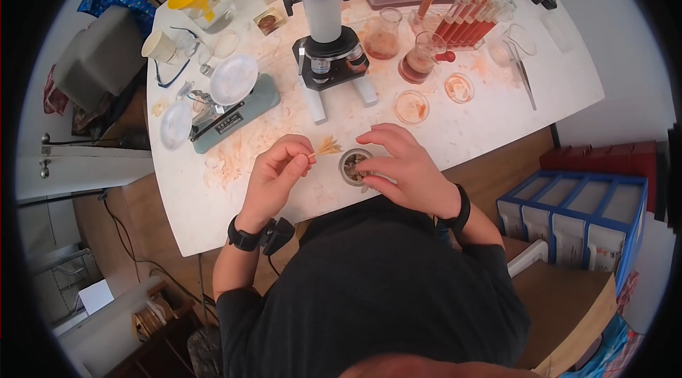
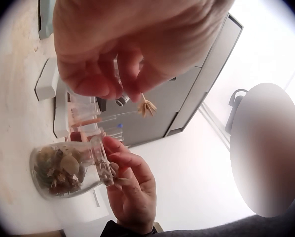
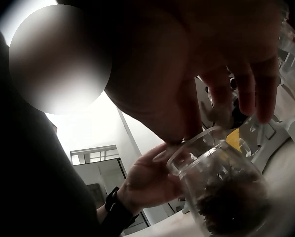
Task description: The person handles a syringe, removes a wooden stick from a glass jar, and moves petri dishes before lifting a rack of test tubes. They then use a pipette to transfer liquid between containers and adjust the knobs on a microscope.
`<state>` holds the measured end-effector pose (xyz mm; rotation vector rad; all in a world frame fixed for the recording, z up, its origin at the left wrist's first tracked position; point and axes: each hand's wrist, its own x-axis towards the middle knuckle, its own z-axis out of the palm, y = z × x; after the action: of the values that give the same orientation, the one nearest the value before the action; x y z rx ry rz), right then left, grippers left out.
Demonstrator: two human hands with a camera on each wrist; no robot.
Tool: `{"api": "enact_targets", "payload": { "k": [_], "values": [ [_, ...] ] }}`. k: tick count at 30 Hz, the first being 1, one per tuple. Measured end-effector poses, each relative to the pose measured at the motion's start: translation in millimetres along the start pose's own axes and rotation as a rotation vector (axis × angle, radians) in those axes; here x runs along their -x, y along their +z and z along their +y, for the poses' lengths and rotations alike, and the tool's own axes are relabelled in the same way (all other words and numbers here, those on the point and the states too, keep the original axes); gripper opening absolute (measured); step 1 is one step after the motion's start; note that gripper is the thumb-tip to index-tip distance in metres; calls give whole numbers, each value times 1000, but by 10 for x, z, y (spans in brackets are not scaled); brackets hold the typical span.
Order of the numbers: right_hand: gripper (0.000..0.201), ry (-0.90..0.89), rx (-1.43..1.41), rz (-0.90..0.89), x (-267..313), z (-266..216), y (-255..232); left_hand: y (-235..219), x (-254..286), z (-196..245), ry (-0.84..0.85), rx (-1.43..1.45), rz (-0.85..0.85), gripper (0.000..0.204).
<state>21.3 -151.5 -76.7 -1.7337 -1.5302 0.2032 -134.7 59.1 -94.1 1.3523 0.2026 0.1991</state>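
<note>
Dried flower is just L of the glass jar, its thin stem pinched btwn thumb & fingers of my L hand. Jar's upright on the worktop, part full w/ dried brownish bits; a pale dried piece sits at its lip. My R hand is at the jar's mouth, fingers bent down & apart from thumb; can't tell if they've got a bit or not. Microscope stands beyond jar, slightly L. Balance w/ two white pans is farther L of jar. Beyond jar to the R: 2 petri dishes, then a flask w/ red liquid, then racked test tubes, also red.
</note>
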Motion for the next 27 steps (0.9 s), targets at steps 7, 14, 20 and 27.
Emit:
{"api": "enact_targets", "payload": {
  "k": [7,14,20,27],
  "values": [
    [32,50,-36,71,39,-25,-61,74,11,75,15,-136,-47,6],
    [30,194,-99,-21,157,13,-136,114,2,25,120,-473,-66,5],
    [27,141,-165,14,160,-20,-69,230,-37,90,300,-781,-18,11],
    [24,35,-58,-2,112,-85,30,236,-7,135,363,-816,43,15]
  ]
}}
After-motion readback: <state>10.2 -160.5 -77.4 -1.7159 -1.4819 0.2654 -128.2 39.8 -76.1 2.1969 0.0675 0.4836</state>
